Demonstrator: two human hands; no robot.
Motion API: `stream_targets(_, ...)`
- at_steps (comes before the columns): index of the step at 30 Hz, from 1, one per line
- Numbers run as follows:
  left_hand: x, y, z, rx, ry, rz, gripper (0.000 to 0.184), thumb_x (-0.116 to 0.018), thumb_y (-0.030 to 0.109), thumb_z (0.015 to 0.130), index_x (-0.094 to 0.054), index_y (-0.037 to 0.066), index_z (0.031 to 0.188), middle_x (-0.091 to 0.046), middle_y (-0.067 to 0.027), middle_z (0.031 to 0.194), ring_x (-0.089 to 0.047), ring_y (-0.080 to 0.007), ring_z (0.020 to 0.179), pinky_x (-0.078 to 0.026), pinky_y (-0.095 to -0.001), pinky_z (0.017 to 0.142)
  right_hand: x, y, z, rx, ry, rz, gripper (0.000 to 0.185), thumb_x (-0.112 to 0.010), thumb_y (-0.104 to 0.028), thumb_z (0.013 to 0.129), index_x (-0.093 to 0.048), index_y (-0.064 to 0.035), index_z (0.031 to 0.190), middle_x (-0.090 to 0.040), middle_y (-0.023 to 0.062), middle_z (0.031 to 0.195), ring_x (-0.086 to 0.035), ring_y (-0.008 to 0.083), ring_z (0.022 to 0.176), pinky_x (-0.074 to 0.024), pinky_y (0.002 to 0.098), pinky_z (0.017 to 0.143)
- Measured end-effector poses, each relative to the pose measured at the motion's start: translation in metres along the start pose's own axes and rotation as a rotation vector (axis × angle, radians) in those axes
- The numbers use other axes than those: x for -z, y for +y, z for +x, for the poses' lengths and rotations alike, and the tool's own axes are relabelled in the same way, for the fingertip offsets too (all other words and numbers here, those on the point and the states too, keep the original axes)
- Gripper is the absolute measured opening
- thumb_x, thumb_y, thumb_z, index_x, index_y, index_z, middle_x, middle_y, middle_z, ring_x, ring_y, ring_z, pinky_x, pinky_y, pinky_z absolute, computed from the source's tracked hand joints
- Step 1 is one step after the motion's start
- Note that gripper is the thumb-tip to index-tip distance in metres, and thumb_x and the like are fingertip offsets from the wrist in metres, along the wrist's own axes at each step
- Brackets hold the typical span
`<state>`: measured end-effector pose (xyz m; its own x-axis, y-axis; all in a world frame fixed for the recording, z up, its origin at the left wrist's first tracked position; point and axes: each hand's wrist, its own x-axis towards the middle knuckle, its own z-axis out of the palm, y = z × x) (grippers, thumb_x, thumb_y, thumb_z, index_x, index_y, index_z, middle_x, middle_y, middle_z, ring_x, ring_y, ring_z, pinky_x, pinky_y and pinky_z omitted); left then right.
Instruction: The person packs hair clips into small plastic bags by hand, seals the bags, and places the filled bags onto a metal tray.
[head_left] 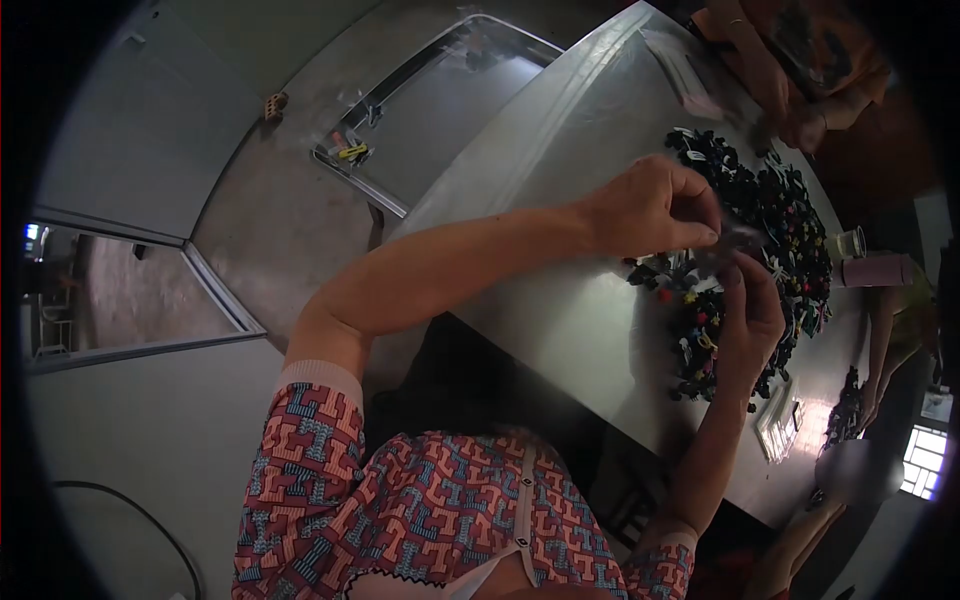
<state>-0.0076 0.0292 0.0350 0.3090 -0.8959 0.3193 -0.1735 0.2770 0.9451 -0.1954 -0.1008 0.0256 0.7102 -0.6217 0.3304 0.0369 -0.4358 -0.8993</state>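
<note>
Both of my hands are raised over the light table, close to each other. My left hand (665,207) is closed in a pinch, its thumb and fingertips at a small dark blurred item (742,240). Just below and to the right, my right hand (752,312) pinches the same item from the other side. What the item is cannot be made out. Beneath and behind the hands spreads a large pile of small black pieces (800,225), with red, yellow and white bits among them.
Co-workers' hands (800,125) are at the table's (580,120) top right; another person's arm (880,345) is at the right. A clear cup (850,243), a pink cylinder (875,271) and a white stack (778,425) stand near the pile. A metal-edged tray table (440,110) is behind.
</note>
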Motion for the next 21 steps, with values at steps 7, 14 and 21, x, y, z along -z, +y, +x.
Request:
stream_targets(7,0.08,0.04,0.006,-0.122,0.37,0.025,0.017,-0.074,0.014,0.087,-0.072,0.004,0.101,-0.072,-0.0026,0.091,-0.066,-0.0087,0.085,-0.053,-0.0243,0.08,0.008,0.002,0.001,-0.044,0.039,-0.038,0.017,-0.061,-0.006,0.098,-0.067,0.0012,0.112,-0.07,0.0063,0.102,-0.064,0.0109,0.096,-0.0493,0.0238,0.086)
stream_targets(14,0.192,0.02,-0.051,0.03,0.708,0.345,0.019,-0.075,0.015,0.085,-0.072,0.003,0.1,-0.072,-0.0035,0.091,-0.065,-0.009,0.082,-0.053,-0.0245,0.077,0.018,0.017,-0.001,0.068,-0.03,-0.244,0.015,-0.061,-0.001,0.095,-0.068,0.0,0.108,-0.069,0.0038,0.096,-0.063,0.0094,0.09,-0.0484,0.0229,0.081)
stream_targets(21,0.297,-0.118,-0.142,0.361,1.029,0.518,0.021,-0.075,0.015,0.082,-0.074,0.0,0.096,-0.071,-0.0039,0.085,-0.064,-0.0101,0.076,-0.05,-0.0249,0.07,0.013,0.008,0.0,0.119,-0.064,-0.392,0.015,-0.06,0.004,0.092,-0.068,0.0008,0.105,-0.068,0.0065,0.092,-0.063,0.0117,0.085,-0.0486,0.0243,0.079)
